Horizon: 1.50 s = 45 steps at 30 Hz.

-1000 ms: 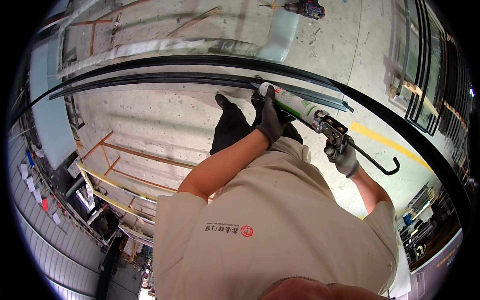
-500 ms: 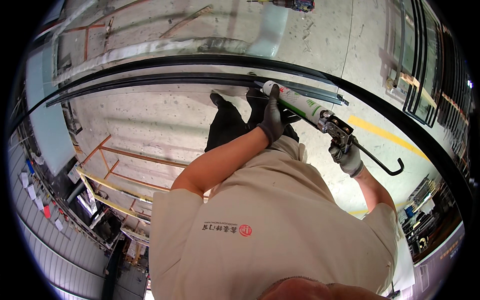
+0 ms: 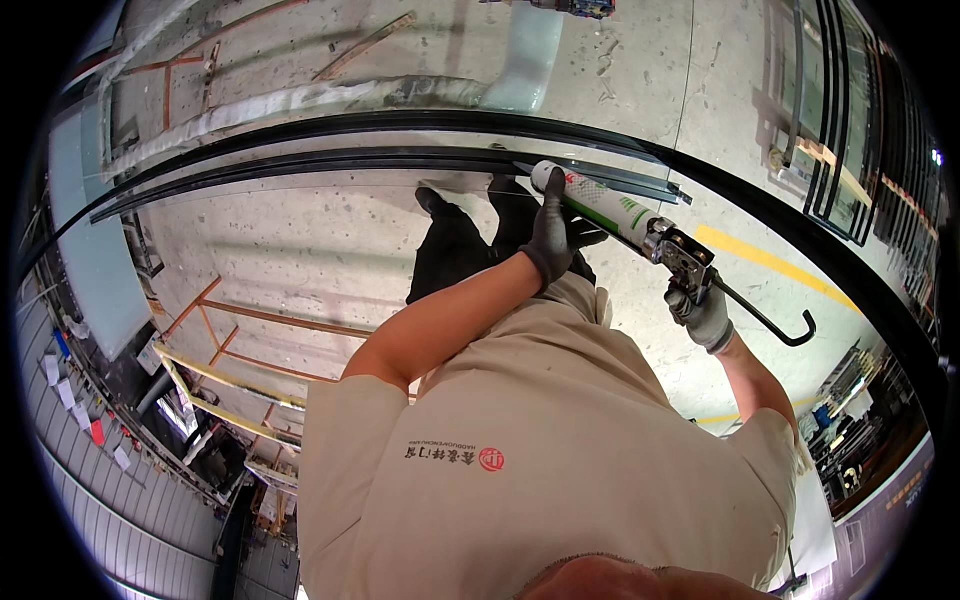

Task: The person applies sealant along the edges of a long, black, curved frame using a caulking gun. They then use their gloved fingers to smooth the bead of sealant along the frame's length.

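Both gloved hands clamping one caulking gun beside black frame bars

Left hand (image 3: 558, 235), dark grey glove, is holding the sealant cartridge (image 3: 605, 208) near its front end, thumb lying over the top, other fingers reaching underneath. Right hand (image 3: 703, 312), lighter grey glove, is clamping the grip end of the caulking gun (image 3: 685, 258); can't tell if the trigger is being squeezed. Hands are staying apart, both on the same tool.

Cartridge, white and green, is sitting in the gun, tilting up toward the left. Hooked rod (image 3: 770, 320) is sticking out behind, lower right. Nozzle (image 3: 522, 168) is pointing at the inner black bar (image 3: 330, 160); contact can't be told. Outer black bar (image 3: 380, 122) is curving past just beyond, bent by the lens.

Person is wearing a beige shirt (image 3: 560, 430) and black trousers (image 3: 440, 250). Concrete floor (image 3: 280, 250) is showing below, yellow stripe (image 3: 775, 268) running at right. Farther out: pale glass strip (image 3: 530, 60) is lying beyond the bars, power drill (image 3: 580, 6) being cut off by the upper edge. Black frames (image 3: 828, 120) are standing at right; large glass sheet (image 3: 95, 250) and rust-brown metal frame (image 3: 290, 317) are occupying the left.
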{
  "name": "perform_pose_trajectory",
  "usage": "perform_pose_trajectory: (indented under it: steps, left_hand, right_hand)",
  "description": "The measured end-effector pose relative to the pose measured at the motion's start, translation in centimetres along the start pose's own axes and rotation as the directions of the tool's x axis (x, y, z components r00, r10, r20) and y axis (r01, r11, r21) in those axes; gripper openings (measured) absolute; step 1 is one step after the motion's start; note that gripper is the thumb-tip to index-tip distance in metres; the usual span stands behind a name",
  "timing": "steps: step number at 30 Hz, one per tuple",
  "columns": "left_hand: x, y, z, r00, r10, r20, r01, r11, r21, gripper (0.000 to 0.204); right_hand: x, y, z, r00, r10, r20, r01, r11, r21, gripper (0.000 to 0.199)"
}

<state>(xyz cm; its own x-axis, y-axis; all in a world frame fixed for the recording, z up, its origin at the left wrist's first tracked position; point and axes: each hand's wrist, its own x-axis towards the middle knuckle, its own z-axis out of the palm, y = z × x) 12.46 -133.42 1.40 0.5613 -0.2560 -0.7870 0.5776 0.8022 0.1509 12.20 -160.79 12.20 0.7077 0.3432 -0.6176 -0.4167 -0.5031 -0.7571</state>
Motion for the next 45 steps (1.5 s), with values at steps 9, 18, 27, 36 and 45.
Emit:
perform_pose_trajectory:
  steps: [9, 18, 27, 36, 45]
  left_hand:
    - [-0.1, -0.2, -0.3, 1.0, -0.004, -0.012, 0.004, 1.0, -0.011, 0.086]
    - [-0.5, -0.4, -0.4, 0.997, -0.011, 0.079, 0.019, 0.994, -0.103, 0.079]
    - [4.1, -2.5, -0.5, 0.976, 0.211, 0.049, -0.142, 0.794, -0.592, 0.064]
    - [7.4, -4.8, 2.2, 0.844, 0.517, -0.143, -0.463, 0.567, -0.681, 0.062]
    - [7.9, -5.3, 4.0, 0.842, 0.464, -0.275, -0.482, 0.415, -0.772, 0.064]
  right_hand:
    - [1.4, -3.4, 0.3, 0.946, -0.156, 0.285, 0.071, 0.955, 0.288, 0.059]
    - [0.6, -4.3, 2.2, 0.955, -0.046, 0.291, -0.151, 0.772, 0.618, 0.087]
    - [-0.6, -2.1, 2.8, 0.946, -0.096, 0.31, -0.12, 0.784, 0.609, 0.085]
    - [1.6, 3.3, -2.2, 0.845, -0.194, 0.499, 0.035, 0.95, 0.31, 0.059]
    - [4.1, 8.1, -7.8, 0.841, 0.157, 0.518, -0.24, 0.966, 0.096, 0.029]
